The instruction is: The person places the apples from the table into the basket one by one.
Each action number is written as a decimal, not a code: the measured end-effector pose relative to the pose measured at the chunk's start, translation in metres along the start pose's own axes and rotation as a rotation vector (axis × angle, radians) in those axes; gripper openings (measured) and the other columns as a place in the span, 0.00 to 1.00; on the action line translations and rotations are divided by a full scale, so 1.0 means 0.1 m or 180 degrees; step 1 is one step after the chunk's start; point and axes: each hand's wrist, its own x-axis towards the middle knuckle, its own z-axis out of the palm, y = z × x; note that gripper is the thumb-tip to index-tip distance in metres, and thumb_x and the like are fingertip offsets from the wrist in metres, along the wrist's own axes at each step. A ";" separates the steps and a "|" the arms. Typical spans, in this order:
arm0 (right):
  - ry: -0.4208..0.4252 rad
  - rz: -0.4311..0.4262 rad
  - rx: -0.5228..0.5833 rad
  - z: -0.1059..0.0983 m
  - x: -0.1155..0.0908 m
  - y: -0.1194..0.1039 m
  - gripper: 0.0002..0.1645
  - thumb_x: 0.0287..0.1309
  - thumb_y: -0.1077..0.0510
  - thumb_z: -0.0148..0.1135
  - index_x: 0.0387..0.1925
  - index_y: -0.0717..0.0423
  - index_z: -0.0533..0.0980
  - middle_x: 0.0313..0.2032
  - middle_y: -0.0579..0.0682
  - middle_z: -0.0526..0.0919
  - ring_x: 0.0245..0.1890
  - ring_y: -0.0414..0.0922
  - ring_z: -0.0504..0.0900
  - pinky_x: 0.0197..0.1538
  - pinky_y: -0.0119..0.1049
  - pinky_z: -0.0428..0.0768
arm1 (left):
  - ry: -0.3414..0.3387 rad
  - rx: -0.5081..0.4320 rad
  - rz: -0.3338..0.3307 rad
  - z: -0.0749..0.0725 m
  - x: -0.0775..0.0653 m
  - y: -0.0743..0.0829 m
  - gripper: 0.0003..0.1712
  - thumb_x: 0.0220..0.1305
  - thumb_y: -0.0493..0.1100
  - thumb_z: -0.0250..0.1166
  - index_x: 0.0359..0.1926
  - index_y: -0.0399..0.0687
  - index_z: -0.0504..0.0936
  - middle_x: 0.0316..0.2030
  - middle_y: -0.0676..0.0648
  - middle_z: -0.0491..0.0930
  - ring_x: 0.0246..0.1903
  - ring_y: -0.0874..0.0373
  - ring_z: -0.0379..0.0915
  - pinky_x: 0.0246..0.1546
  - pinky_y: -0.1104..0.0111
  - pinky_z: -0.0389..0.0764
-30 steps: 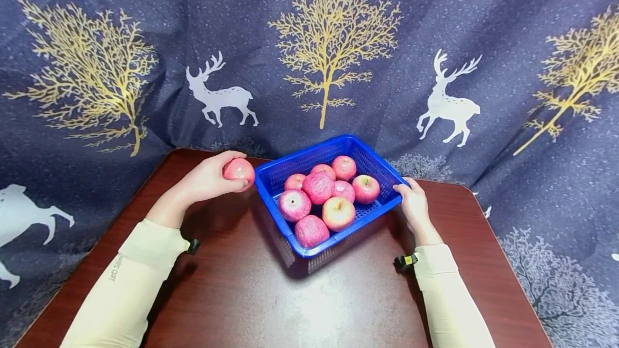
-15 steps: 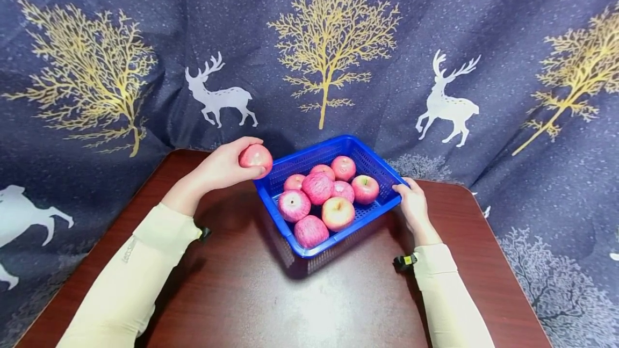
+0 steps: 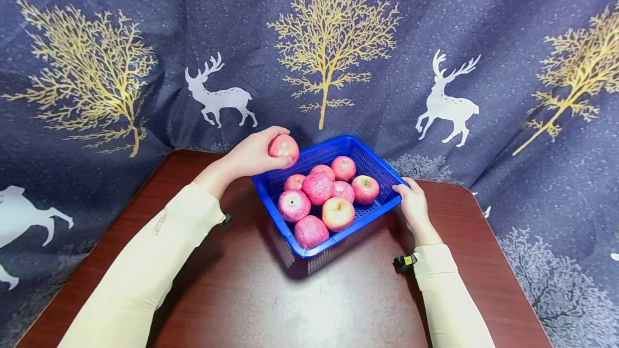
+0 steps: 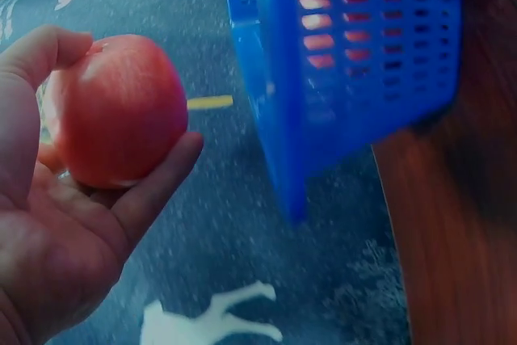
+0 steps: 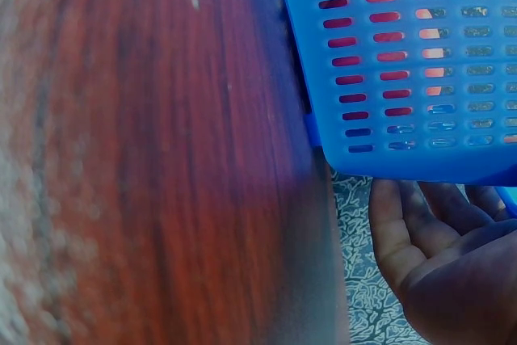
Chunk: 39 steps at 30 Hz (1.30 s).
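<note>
In the head view my left hand (image 3: 251,153) grips a red apple (image 3: 283,147) in the air at the back left corner of a blue plastic basket (image 3: 359,226). The left wrist view shows thumb and fingers around that apple (image 4: 121,111), beside the basket's slotted wall (image 4: 343,147). Several red apples (image 3: 318,188) lie inside the basket, with one yellowish apple (image 3: 338,213) near the front. My right hand (image 3: 415,205) holds the basket's right rim, thumb on top. From the right wrist, its fingers (image 5: 389,212) appear bent under the rim.
The basket stands angled on a dark red-brown wooden table (image 3: 232,294). Behind the table hangs a dark blue cloth (image 3: 367,106) printed with golden trees and white deer. Black wrist bands (image 3: 403,262) sit at the sleeve cuffs.
My left hand has carried the apple right and upward, from beside the basket's left edge to over its back left corner. Right hand, basket and the apples in it have stayed put.
</note>
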 end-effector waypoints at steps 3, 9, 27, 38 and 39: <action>0.0007 -0.0014 -0.0038 0.00 0.00 -0.01 0.22 0.77 0.57 0.57 0.62 0.69 0.78 0.47 0.57 0.85 0.41 0.42 0.83 0.45 0.28 0.80 | -0.0023 0.0084 0.0112 0.08 0.12 0.12 0.47 0.66 0.59 0.77 0.77 0.43 0.74 0.69 0.39 0.82 0.66 0.43 0.80 0.71 0.49 0.76; 0.0015 0.0009 -0.0097 0.00 0.00 -0.03 0.22 0.77 0.56 0.58 0.62 0.68 0.79 0.53 0.64 0.84 0.43 0.44 0.83 0.46 0.28 0.80 | -0.0133 0.0123 0.0193 0.23 0.30 0.32 0.47 0.65 0.61 0.76 0.78 0.45 0.73 0.68 0.42 0.82 0.66 0.46 0.80 0.71 0.51 0.77; 0.0014 -0.0026 -0.0088 0.00 0.01 -0.03 0.22 0.78 0.56 0.58 0.62 0.68 0.79 0.48 0.57 0.85 0.44 0.45 0.82 0.47 0.29 0.79 | -0.0424 -0.0112 0.0365 0.64 0.68 0.62 0.38 0.67 0.55 0.76 0.72 0.48 0.73 0.57 0.49 0.85 0.58 0.54 0.81 0.66 0.59 0.77; -0.0025 -0.0021 -0.0112 0.00 -0.01 -0.02 0.22 0.78 0.56 0.57 0.63 0.68 0.78 0.53 0.62 0.84 0.45 0.44 0.82 0.48 0.28 0.79 | -0.0642 -0.0463 0.0313 0.83 0.81 0.66 0.35 0.69 0.51 0.77 0.71 0.49 0.74 0.56 0.50 0.84 0.56 0.56 0.81 0.65 0.61 0.77; -0.0014 -0.0033 -0.0116 0.00 -0.01 -0.01 0.22 0.78 0.56 0.57 0.63 0.68 0.79 0.52 0.62 0.84 0.44 0.44 0.82 0.48 0.28 0.79 | -0.0642 -0.0400 0.0348 0.85 0.82 0.65 0.34 0.69 0.51 0.76 0.70 0.48 0.74 0.56 0.50 0.83 0.56 0.56 0.80 0.65 0.62 0.77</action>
